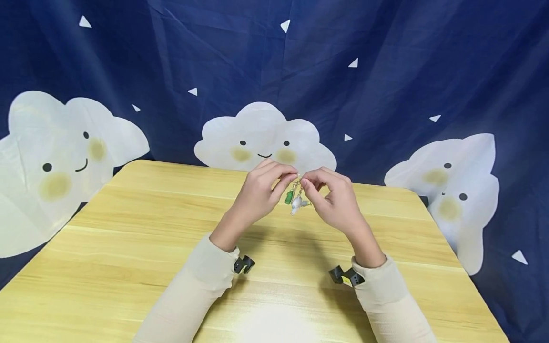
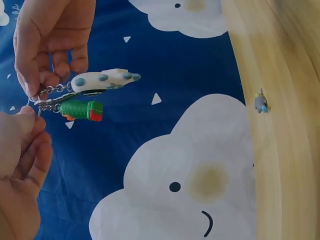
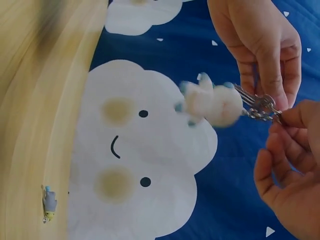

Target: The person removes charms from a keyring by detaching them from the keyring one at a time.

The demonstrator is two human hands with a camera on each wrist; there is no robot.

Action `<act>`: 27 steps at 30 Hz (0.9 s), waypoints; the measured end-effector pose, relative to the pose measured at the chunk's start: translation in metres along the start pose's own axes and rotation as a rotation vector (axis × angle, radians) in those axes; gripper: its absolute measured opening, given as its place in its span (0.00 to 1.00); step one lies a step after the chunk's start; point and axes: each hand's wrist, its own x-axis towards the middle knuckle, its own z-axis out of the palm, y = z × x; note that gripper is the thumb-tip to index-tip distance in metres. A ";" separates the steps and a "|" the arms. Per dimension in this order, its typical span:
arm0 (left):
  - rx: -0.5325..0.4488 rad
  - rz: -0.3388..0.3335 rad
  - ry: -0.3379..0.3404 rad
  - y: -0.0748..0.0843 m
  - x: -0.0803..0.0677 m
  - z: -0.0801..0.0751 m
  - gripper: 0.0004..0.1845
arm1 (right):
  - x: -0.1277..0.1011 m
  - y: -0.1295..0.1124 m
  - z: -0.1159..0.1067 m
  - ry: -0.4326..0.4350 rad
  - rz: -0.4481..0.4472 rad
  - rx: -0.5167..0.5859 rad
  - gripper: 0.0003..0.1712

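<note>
A metal key ring (image 3: 272, 107) with short chains is held between both hands. My left hand (image 1: 259, 190) pinches it from the left, thumb against fingers. From the right, the thumb and fingers of my right hand (image 1: 336, 200) pinch it too. A white figurine charm with teal spots (image 2: 102, 80) hangs from one chain. Beside it hangs a green charm (image 2: 80, 110) with a red end; it is hidden in the right wrist view. Both charms hang above the table, apart from it. The fingertips partly cover the ring.
A wooden table (image 1: 150, 238) with rounded corners lies under the hands. A small grey charm (image 2: 261, 102) with a yellow end and a bit of blue lies on it beyond the hands. Behind hangs a dark blue curtain (image 1: 240, 57) with smiling clouds.
</note>
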 end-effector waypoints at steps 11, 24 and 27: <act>-0.179 -0.236 0.045 -0.001 -0.002 0.008 0.04 | 0.000 0.001 0.002 0.072 -0.010 -0.012 0.03; 0.079 0.069 0.035 -0.001 -0.001 0.005 0.03 | 0.000 0.001 0.001 0.039 -0.003 0.010 0.05; 0.080 0.074 0.032 -0.002 -0.001 0.005 0.03 | 0.000 0.001 0.001 0.041 -0.007 0.007 0.05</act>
